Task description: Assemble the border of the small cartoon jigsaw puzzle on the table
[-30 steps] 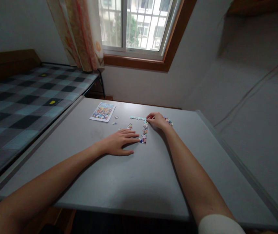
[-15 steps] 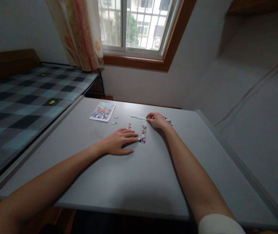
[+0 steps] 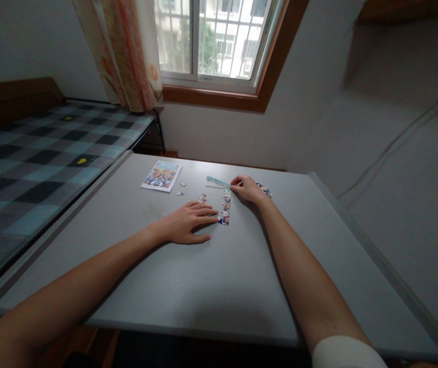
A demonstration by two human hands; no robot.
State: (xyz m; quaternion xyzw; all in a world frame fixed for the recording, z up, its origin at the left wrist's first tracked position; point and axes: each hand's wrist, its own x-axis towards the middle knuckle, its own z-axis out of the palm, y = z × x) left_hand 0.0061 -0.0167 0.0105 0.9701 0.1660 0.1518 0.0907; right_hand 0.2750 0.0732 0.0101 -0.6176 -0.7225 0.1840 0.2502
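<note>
My left hand (image 3: 188,221) lies flat on the grey table (image 3: 211,276), fingers stretched out, tips touching the lower end of a joined column of puzzle pieces (image 3: 225,207). My right hand (image 3: 246,188) pinches the right end of a pale blue strip of joined pieces (image 3: 216,181), which looks tilted up off the table at the column's top. A small heap of loose pieces (image 3: 265,190) lies just behind that hand. A few loose pieces (image 3: 202,197) sit left of the column.
A printed puzzle picture card (image 3: 161,175) lies at the table's far left, with two stray pieces (image 3: 181,188) beside it. A bed with a checked cover (image 3: 42,158) runs along the left. Window and curtain stand behind the table.
The pale blue strip at the top of the column has lifted and tilted under my right hand. My left hand stays flat in the same spot.
</note>
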